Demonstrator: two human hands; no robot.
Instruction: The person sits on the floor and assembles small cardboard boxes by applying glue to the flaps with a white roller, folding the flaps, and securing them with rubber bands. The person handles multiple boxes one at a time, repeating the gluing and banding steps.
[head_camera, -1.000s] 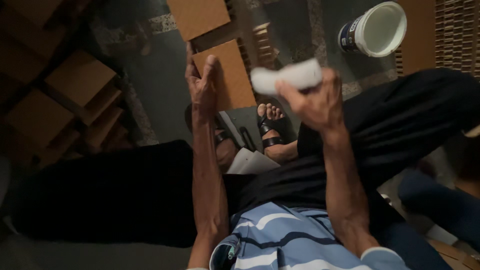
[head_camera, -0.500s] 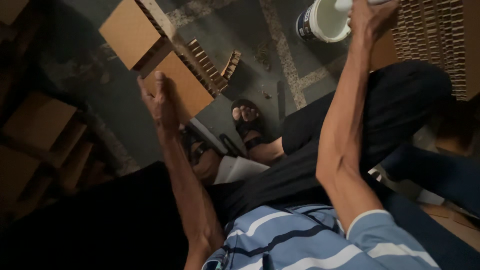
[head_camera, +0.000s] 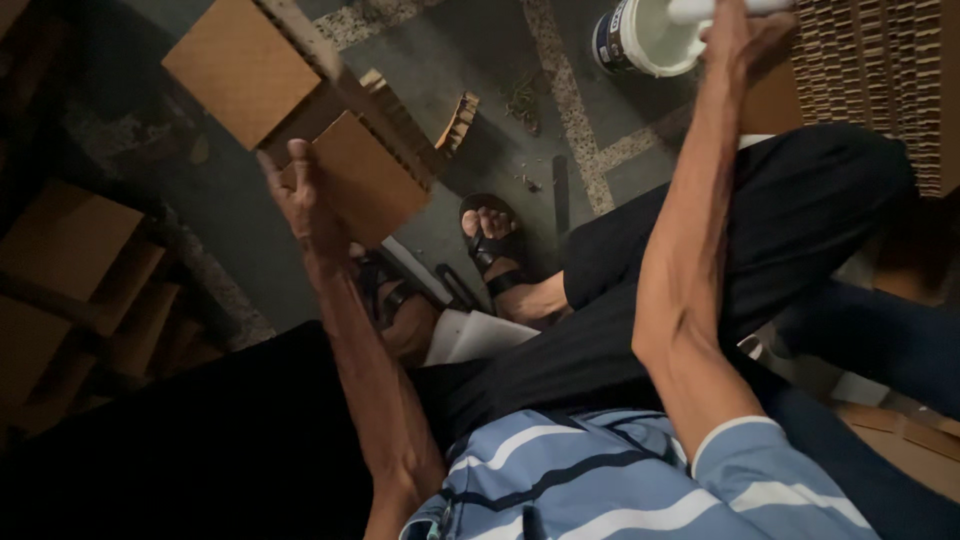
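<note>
Nearest the camera there's a blue and white striped shirt (head_camera: 600, 470) and black trousers (head_camera: 720, 270), with a sandalled foot (head_camera: 492, 240) out on the grey floor (head_camera: 250, 240) and a white sheet of paper (head_camera: 470, 335) lying beside the knee. Bit further out on the left, the left hand (head_camera: 300, 195) is up with its fingers (head_camera: 275, 170) loosely spread, pressed against the edge of a cardboard piece (head_camera: 365, 175). That cardboard sits just right of the hand and joins a second brown panel (head_camera: 240, 65) farther left. Far right, the right hand (head_camera: 735, 35) has its fingers wrapped around a white handle-like thing (head_camera: 700, 10), right over a white plastic bucket (head_camera: 635, 40). A stack of corrugated cardboard (head_camera: 880, 70) stands at the right edge.
</note>
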